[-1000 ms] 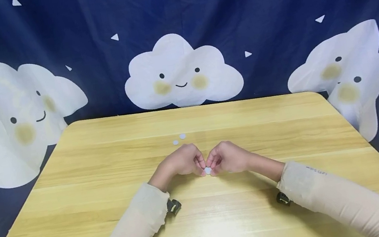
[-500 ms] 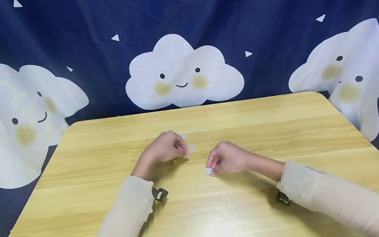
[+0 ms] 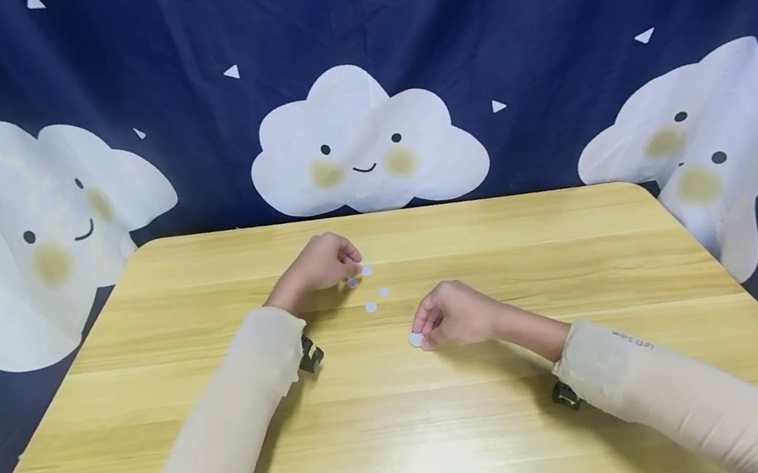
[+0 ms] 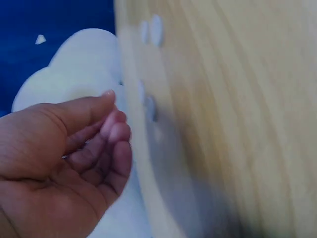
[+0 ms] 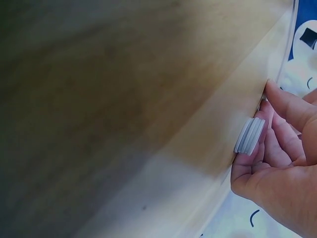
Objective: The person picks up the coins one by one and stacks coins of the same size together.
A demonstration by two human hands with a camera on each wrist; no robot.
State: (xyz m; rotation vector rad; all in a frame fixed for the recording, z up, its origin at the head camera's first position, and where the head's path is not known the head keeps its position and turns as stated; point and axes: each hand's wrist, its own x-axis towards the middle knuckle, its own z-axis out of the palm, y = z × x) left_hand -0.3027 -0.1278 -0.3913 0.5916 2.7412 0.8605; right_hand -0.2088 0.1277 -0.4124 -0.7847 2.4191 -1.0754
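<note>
My right hand (image 3: 455, 313) holds a small stack of white discs (image 5: 249, 136) on the table, its thumb and fingers curled at the stack's side. In the head view only the top of this stack shows. My left hand (image 3: 324, 260) is at the far side of the table, fingers loosely bent, holding nothing in the left wrist view (image 4: 74, 153). Just by its fingertips lie a white disc (image 3: 366, 271) and another white disc (image 3: 352, 282). Nearer to me are a third small disc (image 3: 385, 292) and one more disc (image 3: 371, 307), lying apart.
The wooden table (image 3: 294, 446) has a rounded far edge. Behind it hangs a dark blue cloth (image 3: 338, 7) printed with smiling white clouds (image 3: 358, 117). A black wrist camera (image 3: 310, 354) shows under the left sleeve, and another wrist camera (image 3: 566, 395) under the right.
My left hand has left the stack and moved away from me and to the left. Two loose discs it had covered now show. My right hand has stayed at the stack.
</note>
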